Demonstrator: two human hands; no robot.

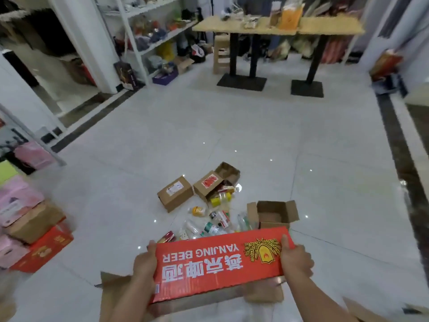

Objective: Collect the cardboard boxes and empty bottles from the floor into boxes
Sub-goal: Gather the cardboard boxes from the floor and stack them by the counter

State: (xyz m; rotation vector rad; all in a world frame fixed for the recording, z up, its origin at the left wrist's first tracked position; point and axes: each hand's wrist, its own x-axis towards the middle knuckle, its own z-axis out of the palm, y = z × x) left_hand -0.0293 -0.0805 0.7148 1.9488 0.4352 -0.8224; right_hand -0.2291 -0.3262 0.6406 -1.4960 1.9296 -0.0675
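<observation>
I carry a large red beer carton [218, 266] in front of me, its brown flaps hanging open below. My left hand [145, 260] grips its left end and my right hand [294, 257] grips its right end, thumb on the red face. On the floor just beyond the carton lies a heap of empty plastic bottles [209, 225]. Among them are a closed brown box [175, 196], an open box with a red label [213, 184] and an open empty box [274, 214].
Stacked pink, brown and red cartons [27, 226] stand at the left edge. White shelving [137, 43] full of goods lines the far left. Two wooden tables on black pedestals [276, 29] stand at the back. More bags and boxes [387, 73] sit at the far right wall.
</observation>
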